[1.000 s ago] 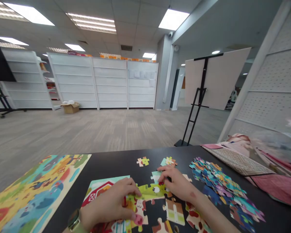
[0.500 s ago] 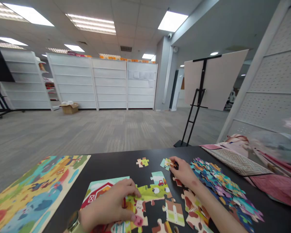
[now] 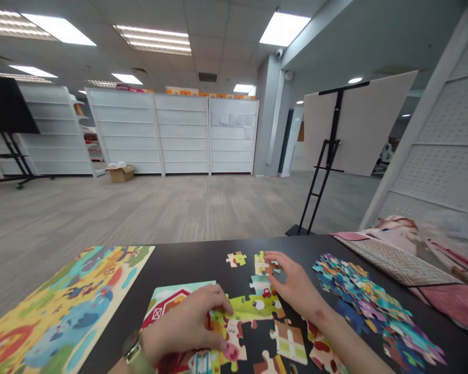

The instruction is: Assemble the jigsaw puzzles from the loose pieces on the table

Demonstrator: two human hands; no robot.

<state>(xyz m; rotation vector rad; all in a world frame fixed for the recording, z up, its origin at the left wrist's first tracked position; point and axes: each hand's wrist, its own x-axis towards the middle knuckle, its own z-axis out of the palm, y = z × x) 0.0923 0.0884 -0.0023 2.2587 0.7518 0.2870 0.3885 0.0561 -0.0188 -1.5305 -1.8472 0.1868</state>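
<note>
A joined part of a jigsaw, with a red barn (image 3: 167,302), sheep and a cow's face (image 3: 233,332), lies on the black table. My left hand (image 3: 193,319) rests over it, fingers curved and thumb apart, hiding part of the barn. My right hand (image 3: 292,280) has its fingers on a puzzle piece (image 3: 260,263) with a cream fence and green top, just beyond the sky piece (image 3: 260,283). A bit of another piece shows teal beneath those fingers. One loose yellow-green piece (image 3: 236,259) lies to the left. A fence piece (image 3: 289,340) sits nearer me.
A heap of blue and purple puzzle pieces (image 3: 362,291) spreads at the right. A finished animal picture (image 3: 81,306) covers the left side of the table. Pink fabric (image 3: 444,301) lies along the right edge. Beyond the table stands a board on a black easel (image 3: 323,171).
My right hand has shifted left against the puzzle, and a fence piece now shows at its fingertips. My left hand stays on the joined part. The view has turned slightly left.
</note>
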